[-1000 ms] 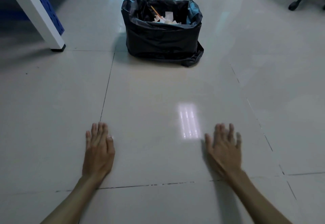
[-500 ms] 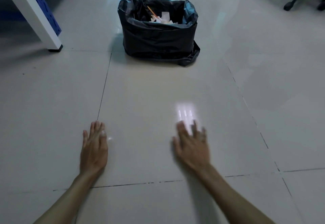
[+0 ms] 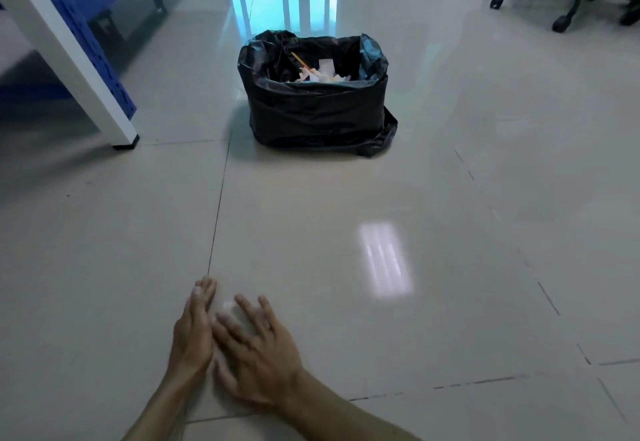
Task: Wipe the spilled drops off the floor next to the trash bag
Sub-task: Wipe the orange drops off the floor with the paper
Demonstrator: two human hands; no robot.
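A black trash bag with paper scraps inside stands on the pale tiled floor, far ahead of my hands. My left hand lies flat on the tile, fingers together. My right hand is blurred and sits right beside it, fingers spread. A small whitish blurred patch shows at the right hand's fingertips, between the two hands; I cannot tell whether it is a tissue or liquid. No other drops stand out on the glossy floor.
A white table leg with a blue perforated panel stands at the left. An office chair base on casters is at the far right. A bright ceiling-light reflection lies on the tile right of my hands.
My right hand has swept left across the tile until it is against my left hand. The left hand has stayed flat. The view has pulled back from the bag.
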